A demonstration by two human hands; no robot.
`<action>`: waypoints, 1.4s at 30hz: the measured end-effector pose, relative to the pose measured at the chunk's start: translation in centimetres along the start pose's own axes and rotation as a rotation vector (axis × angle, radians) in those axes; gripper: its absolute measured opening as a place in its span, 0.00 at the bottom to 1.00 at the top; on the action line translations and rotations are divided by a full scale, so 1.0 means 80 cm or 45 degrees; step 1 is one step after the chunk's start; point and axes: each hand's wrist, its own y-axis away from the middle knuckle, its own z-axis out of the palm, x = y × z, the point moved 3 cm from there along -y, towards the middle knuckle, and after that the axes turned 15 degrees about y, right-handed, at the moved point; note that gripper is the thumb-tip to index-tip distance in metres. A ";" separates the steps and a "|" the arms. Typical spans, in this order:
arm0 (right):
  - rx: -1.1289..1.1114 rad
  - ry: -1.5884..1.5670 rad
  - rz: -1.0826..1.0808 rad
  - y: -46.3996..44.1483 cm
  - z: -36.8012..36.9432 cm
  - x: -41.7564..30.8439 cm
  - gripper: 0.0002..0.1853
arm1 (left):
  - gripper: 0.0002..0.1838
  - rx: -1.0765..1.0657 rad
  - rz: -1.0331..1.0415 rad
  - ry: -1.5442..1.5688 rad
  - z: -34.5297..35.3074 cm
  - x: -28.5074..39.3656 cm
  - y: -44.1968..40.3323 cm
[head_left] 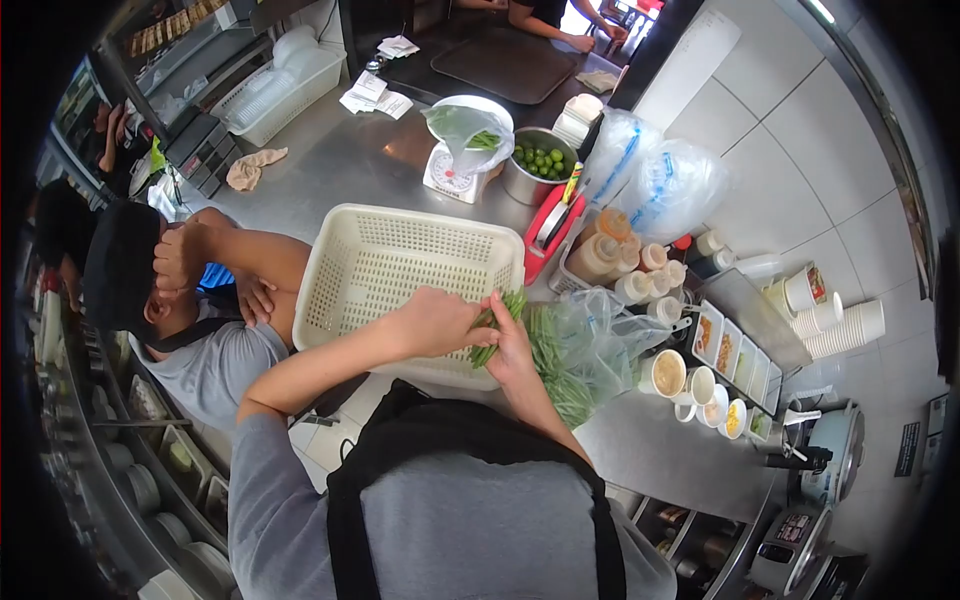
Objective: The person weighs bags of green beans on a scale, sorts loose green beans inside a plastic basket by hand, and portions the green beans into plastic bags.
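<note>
Over the right edge of a cream perforated basket (410,222), both my hands are close together on a bunch of green beans (484,352). My left hand (440,322) has its fingers curled at the bunch. My right hand (511,345) is wrapped round the beans from the other side. More long green beans (557,375) lie just right of my hands, partly in a clear plastic bag (607,335). The part of the basket under my hands and forearm is hidden.
A co-worker (210,290) leans at the basket's left. Behind it stand a scale (452,180) and a pot of green limes (538,168). Sauce bottles (600,256), cups (668,374) and topping trays (727,345) line the right side.
</note>
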 end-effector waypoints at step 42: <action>-0.060 1.191 -1.076 -0.027 0.085 -0.033 0.09 | 0.41 -0.080 0.114 1.611 -0.060 -0.052 0.017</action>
